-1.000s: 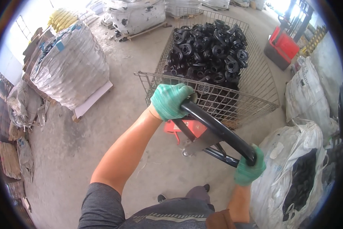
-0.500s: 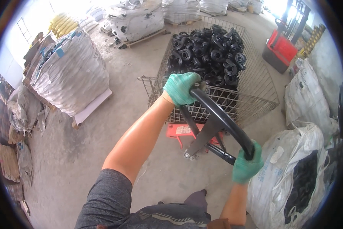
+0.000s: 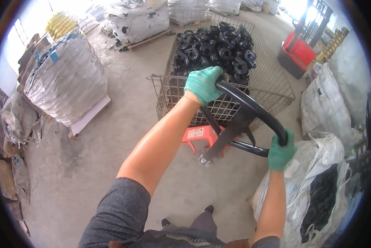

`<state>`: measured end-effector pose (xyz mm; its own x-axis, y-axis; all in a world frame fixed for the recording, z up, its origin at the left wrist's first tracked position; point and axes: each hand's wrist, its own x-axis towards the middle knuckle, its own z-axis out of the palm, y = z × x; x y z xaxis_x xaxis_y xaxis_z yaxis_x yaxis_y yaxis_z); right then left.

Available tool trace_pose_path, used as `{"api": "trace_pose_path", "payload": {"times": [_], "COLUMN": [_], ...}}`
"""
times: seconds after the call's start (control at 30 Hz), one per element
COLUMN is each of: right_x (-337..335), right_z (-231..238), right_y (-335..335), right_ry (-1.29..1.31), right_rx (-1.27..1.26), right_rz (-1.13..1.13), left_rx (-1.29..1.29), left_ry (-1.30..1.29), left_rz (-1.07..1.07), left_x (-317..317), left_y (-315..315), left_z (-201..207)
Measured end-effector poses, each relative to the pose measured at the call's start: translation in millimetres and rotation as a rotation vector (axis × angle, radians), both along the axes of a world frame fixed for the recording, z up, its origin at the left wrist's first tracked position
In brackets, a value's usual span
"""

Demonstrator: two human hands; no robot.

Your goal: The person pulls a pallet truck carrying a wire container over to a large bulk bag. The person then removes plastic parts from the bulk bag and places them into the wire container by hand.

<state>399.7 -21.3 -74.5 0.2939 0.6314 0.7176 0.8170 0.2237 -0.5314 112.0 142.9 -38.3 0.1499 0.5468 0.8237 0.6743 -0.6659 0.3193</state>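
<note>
Both my hands wear green gloves and grip the black loop handle (image 3: 253, 108) of a red pallet jack (image 3: 197, 133). My left hand (image 3: 204, 86) is closed round its far left corner. At the near right corner, my right hand (image 3: 282, 152) is wrapped round the handle. Beyond the jack stands a wire mesh cage (image 3: 272, 94), heaped on its far side with black ring-shaped parts (image 3: 212, 49). The jack's red body shows below the near mesh wall; its forks are hidden.
A big white sack (image 3: 65, 78) stands on a pallet to the left, and another sack (image 3: 138, 20) behind it. To the right are an open sack of black parts (image 3: 301, 186), a white sack (image 3: 324, 103) and a red lift truck (image 3: 297, 51). Grey concrete floor (image 3: 123, 111) lies between.
The handle and both hands have shifted right in the picture, and my right hand is higher. The cage and sacks sit slightly further left. Both my shoes now show more fully.
</note>
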Motion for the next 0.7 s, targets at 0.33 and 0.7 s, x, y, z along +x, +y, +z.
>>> {"api": "trace_pose_path", "payload": {"times": [0.33, 0.7], "right_x": [87.2, 150.4], "right_z": [2.9, -4.9], "right_y": [111.6, 277.0], "right_ry": [-0.04, 0.089], "right_rx": [0.07, 0.024], "right_rz": [0.129, 0.378], "left_rx": [-0.116, -0.17], "left_ry": [0.069, 0.078], "left_rz": [0.158, 0.375], "left_x": [45.3, 97.3], "left_y": [26.4, 32.3], "left_z": [7.5, 15.0]}}
